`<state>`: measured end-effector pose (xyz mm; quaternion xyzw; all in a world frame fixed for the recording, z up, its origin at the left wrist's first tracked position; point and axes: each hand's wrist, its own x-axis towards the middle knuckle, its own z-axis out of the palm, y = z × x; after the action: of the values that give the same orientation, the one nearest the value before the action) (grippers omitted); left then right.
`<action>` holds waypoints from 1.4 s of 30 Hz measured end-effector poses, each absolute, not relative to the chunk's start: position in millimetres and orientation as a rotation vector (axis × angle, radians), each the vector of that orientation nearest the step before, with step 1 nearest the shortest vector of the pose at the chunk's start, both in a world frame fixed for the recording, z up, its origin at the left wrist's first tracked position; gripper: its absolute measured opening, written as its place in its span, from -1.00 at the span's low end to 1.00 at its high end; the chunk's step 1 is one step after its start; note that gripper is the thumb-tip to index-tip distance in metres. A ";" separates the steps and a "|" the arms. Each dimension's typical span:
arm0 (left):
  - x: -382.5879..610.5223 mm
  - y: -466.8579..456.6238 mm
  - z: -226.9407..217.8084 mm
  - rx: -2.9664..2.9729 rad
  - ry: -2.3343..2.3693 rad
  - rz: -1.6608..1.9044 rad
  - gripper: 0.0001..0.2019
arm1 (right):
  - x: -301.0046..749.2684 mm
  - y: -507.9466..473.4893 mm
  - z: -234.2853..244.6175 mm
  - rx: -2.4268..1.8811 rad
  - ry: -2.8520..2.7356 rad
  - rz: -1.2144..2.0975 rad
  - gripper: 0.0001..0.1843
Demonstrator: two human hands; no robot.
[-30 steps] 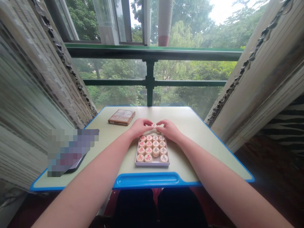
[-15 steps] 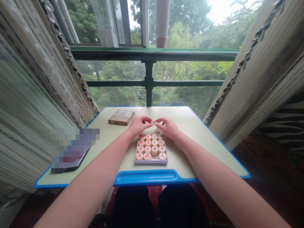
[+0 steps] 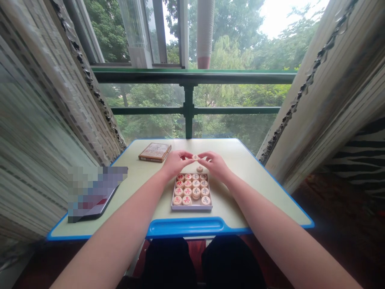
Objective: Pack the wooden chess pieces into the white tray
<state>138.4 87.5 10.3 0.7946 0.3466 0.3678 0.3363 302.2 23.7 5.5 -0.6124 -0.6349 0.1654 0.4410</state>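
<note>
Between the fingertips of both hands, above the table behind the box, is a round wooden Chinese chess piece [image 3: 195, 157] with a dark character facing me. My left hand [image 3: 178, 161] pinches its left edge and my right hand [image 3: 213, 162] its right edge. Another Chinese chess piece [image 3: 199, 169] lies on the table just below my right fingers. Nearer to me, a shallow white box [image 3: 191, 208] holds rows of pieces, red characters on the left and dark ones on the right. Its front row has a gap between a red-marked piece [image 3: 187, 200] and a dark-marked piece [image 3: 205, 200].
A flat brown box lid [image 3: 155, 152] lies at the back left of the pale, blue-edged table [image 3: 258, 188]. A blurred-out phone-like device [image 3: 99, 196] leans at the left edge. A blue tray groove [image 3: 186, 226] runs along the front. Curtains flank both sides.
The camera view has tilted up slightly, so the table sits lower in the picture. Both hands keep holding the same piece, with hardly any movement.
</note>
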 end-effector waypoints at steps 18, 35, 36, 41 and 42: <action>137.8 84.5 15.0 2.082 0.884 0.966 -0.71 | 303.5 22.5 7.4 -1.455 -1.539 0.473 -0.71; 122.6 56.2 35.6 2.272 0.729 0.717 -0.73 | 294.5 -34.7 19.8 -1.504 -1.509 0.491 -0.70; 122.8 50.7 37.0 2.306 0.713 0.706 -0.74 | 294.4 -40.5 18.0 -1.499 -1.508 0.482 -0.69; 120.5 21.8 32.6 2.468 0.665 0.711 -0.78 | 293.4 -65.4 8.5 -1.492 -1.560 0.467 -0.72; 118.9 16.6 29.7 2.486 0.668 0.727 -0.78 | 292.6 -69.2 7.1 -1.484 -1.580 0.459 -0.73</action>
<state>118.9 16.6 29.7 0.9042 0.2430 0.2643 0.2315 292.6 -69.2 7.1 -0.5992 -0.6380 0.1854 0.4468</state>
